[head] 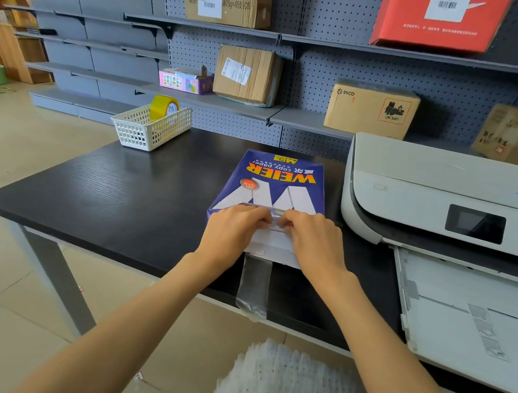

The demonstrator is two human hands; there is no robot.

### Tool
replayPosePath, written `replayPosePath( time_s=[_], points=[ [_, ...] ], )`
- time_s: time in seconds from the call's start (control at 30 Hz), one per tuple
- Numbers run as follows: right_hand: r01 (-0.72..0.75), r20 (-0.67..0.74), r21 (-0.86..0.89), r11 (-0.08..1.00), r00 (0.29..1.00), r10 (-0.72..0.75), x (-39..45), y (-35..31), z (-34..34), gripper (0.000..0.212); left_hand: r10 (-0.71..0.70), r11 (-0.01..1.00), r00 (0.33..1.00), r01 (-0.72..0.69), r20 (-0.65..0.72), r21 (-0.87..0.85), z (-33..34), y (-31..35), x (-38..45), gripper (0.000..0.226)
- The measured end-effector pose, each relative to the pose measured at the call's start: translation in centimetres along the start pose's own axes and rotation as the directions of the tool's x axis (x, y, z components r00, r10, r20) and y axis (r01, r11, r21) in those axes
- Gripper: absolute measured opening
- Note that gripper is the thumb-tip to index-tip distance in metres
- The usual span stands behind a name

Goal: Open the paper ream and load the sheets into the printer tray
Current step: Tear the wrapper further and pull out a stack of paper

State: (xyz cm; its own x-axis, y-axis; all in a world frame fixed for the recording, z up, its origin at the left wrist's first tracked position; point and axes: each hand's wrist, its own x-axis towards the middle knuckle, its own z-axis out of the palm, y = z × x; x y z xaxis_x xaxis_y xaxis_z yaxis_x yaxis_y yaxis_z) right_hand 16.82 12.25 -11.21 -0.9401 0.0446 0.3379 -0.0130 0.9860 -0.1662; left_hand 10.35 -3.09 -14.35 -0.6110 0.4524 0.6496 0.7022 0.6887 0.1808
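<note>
A blue paper ream [273,178] with orange "WEIER" lettering lies flat on the black table [118,190], its near end facing me. My left hand [233,229] and my right hand [314,240] rest side by side on that near end, fingers curled into the wrapper's white end flap [273,241]. A strip of clear tape [254,287] hangs from the flap over the table's front edge. To the right stands a white printer [444,195], its paper tray [473,319] pulled out toward me.
A white mesh basket [150,129] with a yellow tape roll sits at the table's back left corner. Grey pegboard shelves behind carry cardboard boxes [371,110] and a red box [439,18]. Tiled floor lies to the left of the table.
</note>
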Motion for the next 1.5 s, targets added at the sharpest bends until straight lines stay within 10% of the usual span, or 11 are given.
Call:
replayPosePath(
  time_s=[0.77,1.5],
  points=[
    [0.071,-0.117,-0.053,0.996,0.99,-0.077,-3.5,1.4,0.1,0.02,0.232,0.965,0.97,-0.221,-0.073,0.141,-1.6,-1.2,-3.6,0.009],
    [-0.025,-0.049,-0.02,0.999,0.999,0.024,-6.1,0.5,-0.8,0.022,-0.043,0.992,0.989,0.06,-0.141,0.114,-2.9,-1.4,-7.2,0.017]
  ],
)
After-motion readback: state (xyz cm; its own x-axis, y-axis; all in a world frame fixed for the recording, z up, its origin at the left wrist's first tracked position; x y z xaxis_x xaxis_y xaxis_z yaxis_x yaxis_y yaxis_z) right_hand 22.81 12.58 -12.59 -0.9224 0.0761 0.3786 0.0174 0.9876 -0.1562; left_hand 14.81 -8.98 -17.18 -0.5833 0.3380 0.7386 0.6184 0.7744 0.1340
